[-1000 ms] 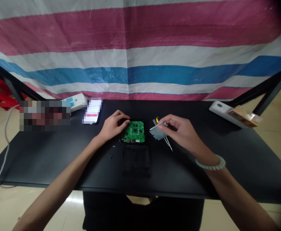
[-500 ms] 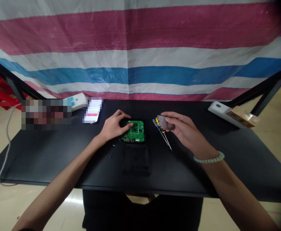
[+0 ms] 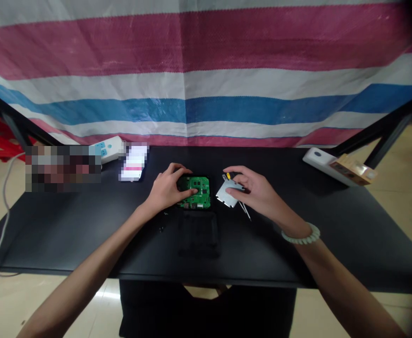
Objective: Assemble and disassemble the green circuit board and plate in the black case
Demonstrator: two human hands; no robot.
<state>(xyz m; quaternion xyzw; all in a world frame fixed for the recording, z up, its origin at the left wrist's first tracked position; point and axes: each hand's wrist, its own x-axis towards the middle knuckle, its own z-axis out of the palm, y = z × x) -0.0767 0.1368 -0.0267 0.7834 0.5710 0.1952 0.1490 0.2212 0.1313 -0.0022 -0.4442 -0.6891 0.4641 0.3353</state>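
A green circuit board (image 3: pixel 203 191) sits in a black, roughly square case in the middle of the table. My left hand (image 3: pixel 168 185) grips the case from its left side, fingers over the far edge and thumb on the board. In my right hand (image 3: pixel 255 188) is a silvery metal plate (image 3: pixel 227 193) with notched edges, pinched by the thumb and tilted to show its broad face. It is to the right of the board, apart from it. Behind the plate, two screwdrivers (image 3: pixel 245 211) lie on the table, partly hidden; a yellow handle end and thin shafts show.
A black cover (image 3: pixel 198 234) lies just in front of the case. Small screws (image 3: pixel 161 229) are left of it. A phone (image 3: pixel 134 162) and a power strip (image 3: pixel 109 149) are at the back left. A white device (image 3: pixel 320 158) and a small box (image 3: pixel 355 169) stand at the right.
My right hand has shifted slightly left and turned the metal plate, so its bright broad face now shows and covers more of the screwdrivers. My left hand stays on the case.
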